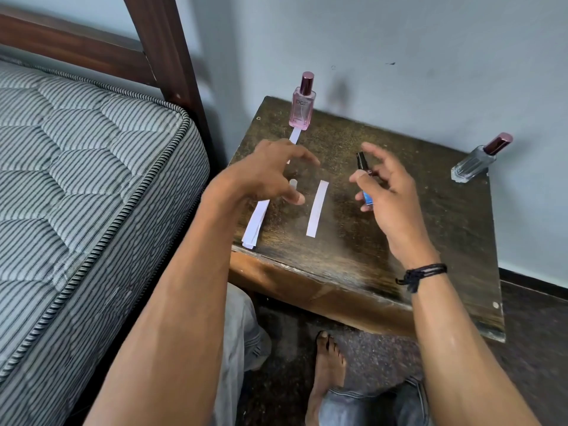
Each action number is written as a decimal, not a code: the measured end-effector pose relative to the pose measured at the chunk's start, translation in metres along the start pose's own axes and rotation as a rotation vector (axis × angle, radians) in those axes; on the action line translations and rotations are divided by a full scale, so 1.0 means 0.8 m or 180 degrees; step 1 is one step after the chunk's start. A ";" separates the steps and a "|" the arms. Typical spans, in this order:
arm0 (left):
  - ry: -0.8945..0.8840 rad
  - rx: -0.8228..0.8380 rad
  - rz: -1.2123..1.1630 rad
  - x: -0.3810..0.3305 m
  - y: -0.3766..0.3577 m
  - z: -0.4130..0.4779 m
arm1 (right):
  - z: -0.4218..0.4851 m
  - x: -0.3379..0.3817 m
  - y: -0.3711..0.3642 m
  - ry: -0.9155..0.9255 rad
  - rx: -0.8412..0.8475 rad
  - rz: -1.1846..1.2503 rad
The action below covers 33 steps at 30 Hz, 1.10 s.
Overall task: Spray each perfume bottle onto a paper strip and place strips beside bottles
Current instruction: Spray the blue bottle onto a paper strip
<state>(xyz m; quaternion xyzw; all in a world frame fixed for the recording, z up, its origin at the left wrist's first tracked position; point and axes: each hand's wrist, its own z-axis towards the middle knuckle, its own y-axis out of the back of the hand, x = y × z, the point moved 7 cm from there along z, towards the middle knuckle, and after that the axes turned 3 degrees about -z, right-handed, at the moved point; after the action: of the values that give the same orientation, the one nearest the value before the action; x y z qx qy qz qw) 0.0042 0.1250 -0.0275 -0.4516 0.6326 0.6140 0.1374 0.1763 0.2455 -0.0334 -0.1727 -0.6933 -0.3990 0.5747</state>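
My right hand (385, 192) holds a small blue perfume bottle (367, 196) with a dark sprayer top, nozzle uncovered, above the dark wooden table (415, 229). My left hand (270, 173) hovers open over the table with fingers spread, holding nothing. A single white paper strip (317, 208) lies flat between the two hands. A small stack of strips (256, 224) lies at the table's left front edge, partly under my left hand. A pink bottle (302, 103) stands capped at the back with a strip (294, 136) in front of it. A clear bottle (478, 159) stands capped at the far right.
A striped mattress (76, 179) on a wooden bed frame (166, 50) borders the table's left side. A grey wall stands right behind the table. My bare foot (327, 364) and knees are below the table's front edge.
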 end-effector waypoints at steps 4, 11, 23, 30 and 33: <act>0.0158 -0.0117 -0.0014 0.008 0.005 -0.002 | 0.002 -0.005 0.003 -0.0112 -0.0048 0.0251; 0.0230 -0.0312 0.0334 0.005 0.000 -0.001 | 0.001 -0.001 0.007 -0.0008 -0.0154 0.0135; -0.0566 -0.1513 -0.1554 -0.049 0.026 -0.009 | 0.000 0.005 -0.001 0.0090 0.0053 -0.0051; -0.0850 -0.1370 -0.1650 -0.068 0.010 -0.003 | 0.003 -0.001 -0.004 0.0058 0.0178 -0.0076; -0.0898 -0.1277 -0.1603 -0.071 0.004 -0.001 | 0.003 -0.001 -0.005 0.0070 0.0198 -0.0134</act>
<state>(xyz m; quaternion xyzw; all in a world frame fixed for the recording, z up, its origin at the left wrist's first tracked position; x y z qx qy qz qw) 0.0338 0.1467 0.0165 -0.5222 0.3429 0.7292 0.2791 0.1722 0.2452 -0.0357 -0.1358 -0.7026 -0.3912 0.5788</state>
